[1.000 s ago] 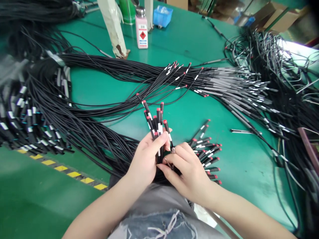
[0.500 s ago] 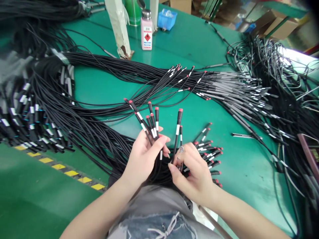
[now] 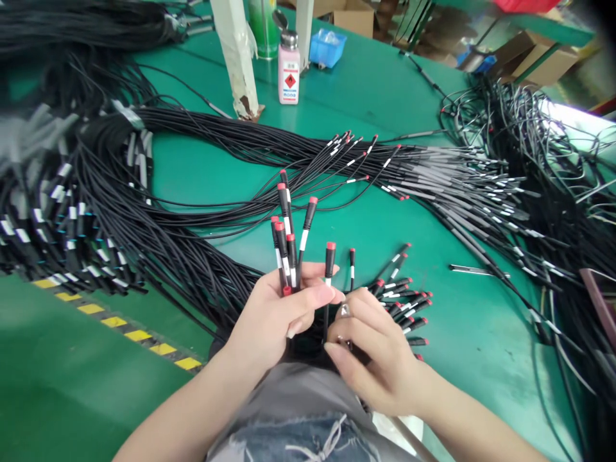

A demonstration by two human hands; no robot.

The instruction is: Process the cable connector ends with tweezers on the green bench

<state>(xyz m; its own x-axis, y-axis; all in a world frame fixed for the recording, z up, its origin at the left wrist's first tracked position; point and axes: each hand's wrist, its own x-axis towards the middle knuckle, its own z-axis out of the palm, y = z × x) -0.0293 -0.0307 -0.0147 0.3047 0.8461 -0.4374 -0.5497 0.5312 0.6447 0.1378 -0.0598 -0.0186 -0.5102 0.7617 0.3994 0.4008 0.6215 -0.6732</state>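
Observation:
My left hand [image 3: 283, 305] is closed around several black cables whose red-capped ends [image 3: 283, 250] with white labels stick up above the fingers. Its thumb and fingertips also reach the upper part of one more red-capped cable [image 3: 330, 260]. Lower down, my right hand [image 3: 373, 346] pinches that same cable; rings show on its fingers. Another labelled cable end [image 3: 352, 263] stands up just behind the right hand. To the right of that hand, several more red-capped ends [image 3: 409, 308] lie fanned out over the table edge. The cables' lower lengths are hidden behind my hands.
Long black cable bundles [image 3: 202, 131] cross the green table [image 3: 399, 102]. Labelled cable ends [image 3: 62, 237] hang at the left edge. A pink bottle [image 3: 289, 74], a white post [image 3: 235, 58] and a blue bin [image 3: 327, 48] stand behind. A thin metal tool [image 3: 476, 271] lies right.
My left hand has moved right and now reaches the cable in my right hand. The bunch in the left hand stands more upright. My right hand has shifted slightly down.

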